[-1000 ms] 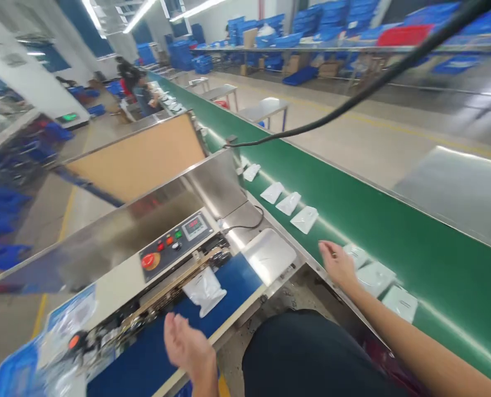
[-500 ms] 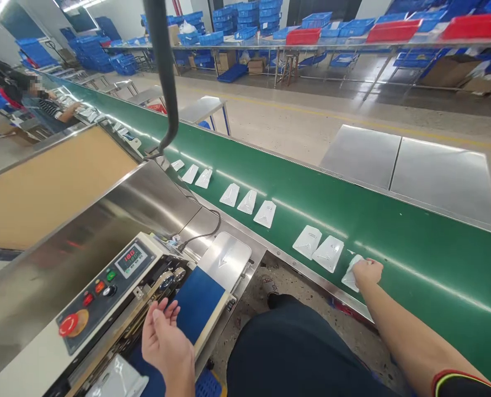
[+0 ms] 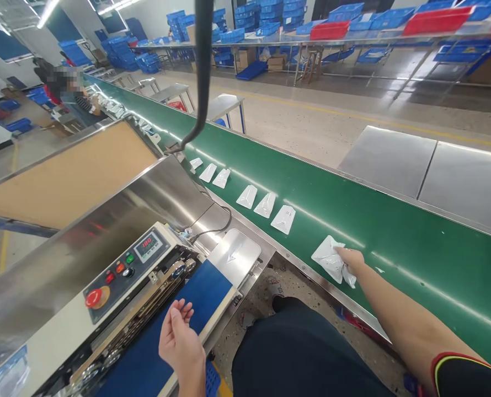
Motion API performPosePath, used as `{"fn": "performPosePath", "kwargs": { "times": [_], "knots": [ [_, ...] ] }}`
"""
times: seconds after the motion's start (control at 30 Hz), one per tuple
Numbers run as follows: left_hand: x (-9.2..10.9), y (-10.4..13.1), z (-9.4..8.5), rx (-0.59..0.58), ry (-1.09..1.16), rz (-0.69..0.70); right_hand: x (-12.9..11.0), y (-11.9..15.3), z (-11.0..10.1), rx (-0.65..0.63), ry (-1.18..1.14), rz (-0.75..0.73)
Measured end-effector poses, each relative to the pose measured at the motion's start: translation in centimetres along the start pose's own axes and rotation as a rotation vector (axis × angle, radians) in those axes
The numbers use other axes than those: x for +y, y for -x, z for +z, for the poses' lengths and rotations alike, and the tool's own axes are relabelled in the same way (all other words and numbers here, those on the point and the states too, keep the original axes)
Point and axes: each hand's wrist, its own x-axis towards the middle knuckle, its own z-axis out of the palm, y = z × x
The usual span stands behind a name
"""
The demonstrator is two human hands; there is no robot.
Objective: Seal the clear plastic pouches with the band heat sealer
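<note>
**White bags [image 3: 327, 257] clutched in right hand [image 3: 352, 260] at near edge of green belt [image 3: 398, 237]**

At far left, a co-worker [image 3: 82, 106] is seen beside the distant end of the green belt. A tan board [image 3: 75, 176] is framed in metal beyond a cream-colored machine [image 3: 59, 331], on whose panel a red button [image 3: 93, 298] is mounted at the left end and a small display [image 3: 147, 245] at the right.

The left hand [image 3: 182, 339] is held over the near edge of the machine's blue belt [image 3: 210, 289], its fingers half curled and its grip released; whether the blue belt is touched cannot be told. A thick black cable [image 3: 203, 71] is seen rising across the view. Three small packets [image 3: 208, 172] are set along the green belt's near edge, and a metal plate [image 3: 236, 255] is fitted at the blue belt's right end. Three larger packets [image 3: 265, 205] are lined up farther right along the same near edge.

The white bags are grasped at their right side by the right hand, one laid flat, another crumpled beneath the fingers; the exact number cannot be told. Past the green belt's far edge, metal tables [image 3: 388, 160] are placed at right.
</note>
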Motion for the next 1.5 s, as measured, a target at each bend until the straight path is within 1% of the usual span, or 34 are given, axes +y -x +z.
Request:
{"fn": "performPosePath", "kwargs": {
  "times": [0.07, 0.1, 0.13, 0.2, 0.27, 0.3, 0.37, 0.43, 0.5, 0.57, 0.63, 0.67, 0.73, 0.8, 0.87, 0.97, 1.0, 1.03, 1.07, 1.13, 1.2, 1.27, 1.37, 1.43, 1.5],
  "knots": [
    [-0.2, 0.5, -0.5, -0.006, -0.020, 0.001, -2.0, 1.0, 0.3, -0.063, 0.011, -0.003],
    [-0.3, 0.9, -0.7, -0.016, -0.036, 0.007, -3.3, 1.9, 0.4, -0.090, 0.011, -0.040],
    [-0.4, 1.3, -0.7, -0.034, -0.056, 0.016, -4.7, 3.1, 0.3, -0.114, 0.001, -0.111],
    [-0.4, 2.2, -0.5, -0.111, -0.106, 0.037, -8.0, 6.6, -0.1, -0.162, -0.055, -0.312],
    [-0.3, 3.3, 0.5, -0.235, -0.164, 0.087, -11.4, 11.3, -0.8, -0.225, -0.148, -0.512],
    [-0.1, 3.8, 1.3, -0.307, -0.193, 0.129, -13.2, 14.0, -1.2, -0.276, -0.192, -0.581],
    [0.2, 4.7, 3.1, -0.441, -0.241, 0.234, -16.3, 19.4, -1.8, -0.416, -0.244, -0.706],
    [0.4, 5.1, 4.8, -0.533, -0.248, 0.310, -18.9, 24.2, -2.1, -0.627, -0.266, -0.834],
    [0.5, 5.1, 5.9, -0.544, -0.214, 0.305, -20.7, 27.8, -1.8, -0.828, -0.291, -0.929],
    [0.3, 4.7, 6.1, -0.477, -0.170, 0.252, -21.7, 29.8, -1.2, -0.979, -0.311, -0.971],
    [-0.2, 4.2, 5.6, -0.375, -0.127, 0.198, -22.1, 30.3, -0.3, -1.073, -0.283, -0.974],
    [-0.4, 4.0, 5.2, -0.332, -0.107, 0.177, -22.2, 30.2, 0.2, -1.092, -0.249, -0.975],
    [-0.9, 3.8, 4.5, -0.278, -0.069, 0.141, -22.4, 29.7, 1.1, -1.078, -0.175, -0.998],
    [-1.4, 3.8, 4.2, -0.279, -0.043, 0.116, -22.6, 29.4, 1.9, -1.026, -0.135, -1.047],
    [-1.7, 3.9, 4.3, -0.318, -0.023, 0.097, -23.0, 29.4, 2.7, -0.997, -0.113, -1.092],
    [-2.1, 3.5, 5.1, -0.397, -0.015, 0.081, -23.6, 29.3, 3.8, -1.016, -0.054, -1.134],
    [-2.3, 3.2, 5.5, -0.403, -0.020, 0.074, -23.8, 29.1, 4.3, -1.007, -0.042, -1.140],
    [-2.4, 2.7, 6.0, -0.387, -0.027, 0.051, -24.1, 28.9, 4.8, -0.981, -0.031, -1.129],
    [-2.6, 2.1, 6.5, -0.345, -0.025, -0.004, -24.5, 28.6, 5.5, -0.942, -0.017, -1.092],
    [-3.2, 0.7, 7.4, -0.222, 0.009, -0.171, -25.6, 28.0, 7.0, -0.885, 0.021, -0.955],
    [-3.8, -0.7, 8.2, -0.135, 0.063, -0.319, -26.8, 27.7, 8.6, -0.912, 0.056, -0.795],
    [-4.5, -1.8, 8.4, -0.096, 0.107, -0.372, -28.0, 28.2, 10.0, -0.994, 0.080, -0.690],
    [-5.4, -2.6, 7.6, -0.049, 0.149, -0.396, -29.1, 30.3, 11.4, -1.075, 0.119, -0.657],
    [-5.7, -2.9, 6.4, -0.019, 0.172, -0.411, -29.5, 31.9, 11.7, -1.102, 0.143, -0.677],
    [-5.9, -2.9, 4.7, 0.002, 0.193, -0.413, -29.4, 33.2, 11.7, -1.139, 0.169, -0.695]
  ]
}}
